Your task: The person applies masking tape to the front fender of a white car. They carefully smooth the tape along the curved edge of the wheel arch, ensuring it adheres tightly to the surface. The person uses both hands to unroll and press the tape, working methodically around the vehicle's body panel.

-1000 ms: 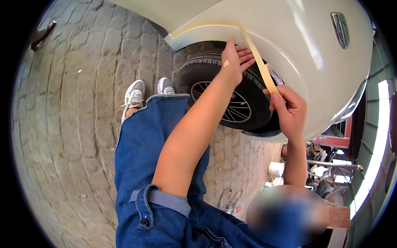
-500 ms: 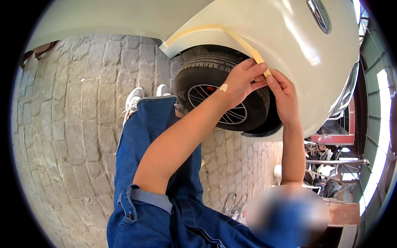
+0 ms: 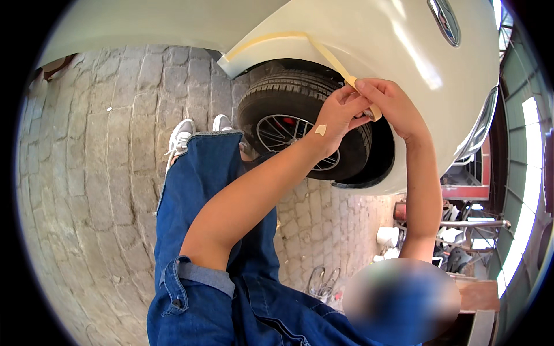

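Observation:
A strip of yellowish masking tape [image 3: 328,55] follows the wheel arch of a pale car fender [image 3: 398,63]. Its far left length lies on the panel; toward my hands it runs straight, and I cannot tell whether that part touches the paint. My right hand [image 3: 388,104] is closed, thumb and forefinger pinching the strip above the tyre. Just below, my left hand [image 3: 337,121] is closed with its fingertips at a curved piece of the tape, seemingly a roll, partly hidden by the fingers. A small tan patch [image 3: 321,130] sits on my left wrist.
The tyre [image 3: 288,95] with its spoked wheel stands under the arch, close below my hands. Stone paving [image 3: 104,173] spreads to the left. At the right are a white bucket [image 3: 387,236], a metal pipe [image 3: 476,224] and piled parts.
My right hand has moved up and left along the tape, its thumb now higher on the strip. A curved piece of tape now shows by my left fingertips. The view has shifted slightly.

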Demonstrator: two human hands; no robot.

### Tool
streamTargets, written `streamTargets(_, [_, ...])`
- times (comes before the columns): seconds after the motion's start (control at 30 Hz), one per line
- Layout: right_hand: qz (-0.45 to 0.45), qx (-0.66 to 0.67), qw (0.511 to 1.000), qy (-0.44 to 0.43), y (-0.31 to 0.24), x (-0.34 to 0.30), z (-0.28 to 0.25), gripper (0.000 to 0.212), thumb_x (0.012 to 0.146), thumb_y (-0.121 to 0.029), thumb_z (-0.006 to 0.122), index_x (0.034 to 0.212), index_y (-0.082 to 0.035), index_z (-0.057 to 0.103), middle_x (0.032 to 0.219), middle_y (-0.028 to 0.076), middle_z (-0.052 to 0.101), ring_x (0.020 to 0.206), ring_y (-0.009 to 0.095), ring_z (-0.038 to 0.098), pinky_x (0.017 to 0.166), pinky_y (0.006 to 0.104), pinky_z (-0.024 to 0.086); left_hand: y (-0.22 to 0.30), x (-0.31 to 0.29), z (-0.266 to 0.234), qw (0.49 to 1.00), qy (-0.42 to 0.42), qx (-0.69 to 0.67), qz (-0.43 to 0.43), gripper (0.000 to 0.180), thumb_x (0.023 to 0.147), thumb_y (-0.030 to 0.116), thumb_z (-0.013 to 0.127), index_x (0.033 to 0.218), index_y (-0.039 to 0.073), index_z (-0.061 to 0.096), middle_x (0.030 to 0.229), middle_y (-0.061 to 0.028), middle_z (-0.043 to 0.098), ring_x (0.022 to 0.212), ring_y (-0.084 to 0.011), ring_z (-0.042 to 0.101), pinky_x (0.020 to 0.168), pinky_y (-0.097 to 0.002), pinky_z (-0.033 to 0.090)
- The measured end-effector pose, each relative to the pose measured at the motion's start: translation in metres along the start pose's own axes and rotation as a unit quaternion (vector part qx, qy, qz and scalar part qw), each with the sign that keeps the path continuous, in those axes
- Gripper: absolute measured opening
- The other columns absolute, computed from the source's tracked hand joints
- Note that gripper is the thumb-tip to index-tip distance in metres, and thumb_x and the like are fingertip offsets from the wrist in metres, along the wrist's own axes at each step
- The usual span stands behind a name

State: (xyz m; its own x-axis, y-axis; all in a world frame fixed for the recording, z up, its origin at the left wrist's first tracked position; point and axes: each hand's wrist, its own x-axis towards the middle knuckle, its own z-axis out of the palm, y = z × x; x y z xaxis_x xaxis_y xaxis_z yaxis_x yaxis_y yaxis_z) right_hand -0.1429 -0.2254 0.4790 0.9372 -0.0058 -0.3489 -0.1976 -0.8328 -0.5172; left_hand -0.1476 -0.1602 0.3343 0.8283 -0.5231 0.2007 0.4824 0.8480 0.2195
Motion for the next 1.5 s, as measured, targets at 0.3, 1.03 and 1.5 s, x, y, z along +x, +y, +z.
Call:
streamTargets(0.3, [0.026, 0.051, 0.998, 0.027, 0.015, 0.000, 0.000, 0.051, 0.103, -0.046, 0.050, 0.099, 0.000, 0.071, 0.080, 0.003, 0.066, 0.070, 0.010, 0.060, 0.067, 0.0243, 0.049, -0.006, -0.003, 0.004, 0.999, -0.007, -0.049, -0.003, 0.032, 0.094, 0.029, 0.067, 0.117, 0.009, 0.056, 0.106, -0.0022, 0.061, 0.103, -0.0118, 0.061, 0.099, -0.0345, 0.049])
streamTargets(1.03, [0.102, 0.148, 0.983, 0.039, 0.029, -0.004, 0.001, 0.059, 0.107, -0.046, 0.036, 0.107, 0.003, 0.069, 0.083, 0.007, 0.070, 0.065, 0.012, 0.066, 0.061, 0.0234, 0.056, -0.007, 0.005, -0.009, 0.988, -0.068, -0.002, -0.141, 0.042, 0.101, 0.039, 0.054, 0.127, 0.008, 0.047, 0.114, -0.0080, 0.062, 0.111, -0.0204, 0.063, 0.103, -0.0376, 0.050])
streamTargets(1.5, [0.056, 0.110, 0.991, 0.050, 0.036, 0.007, -0.002, 0.056, 0.104, -0.047, 0.046, 0.096, 0.003, 0.071, 0.088, 0.009, 0.070, 0.077, 0.013, 0.063, 0.070, 0.0254, 0.049, -0.007, 0.002, 0.000, 0.998, -0.033, 0.047, 0.018, 0.046, 0.094, 0.021, 0.067, 0.132, 0.003, 0.047, 0.123, -0.0088, 0.059, 0.115, -0.0158, 0.060, 0.101, -0.0315, 0.049])
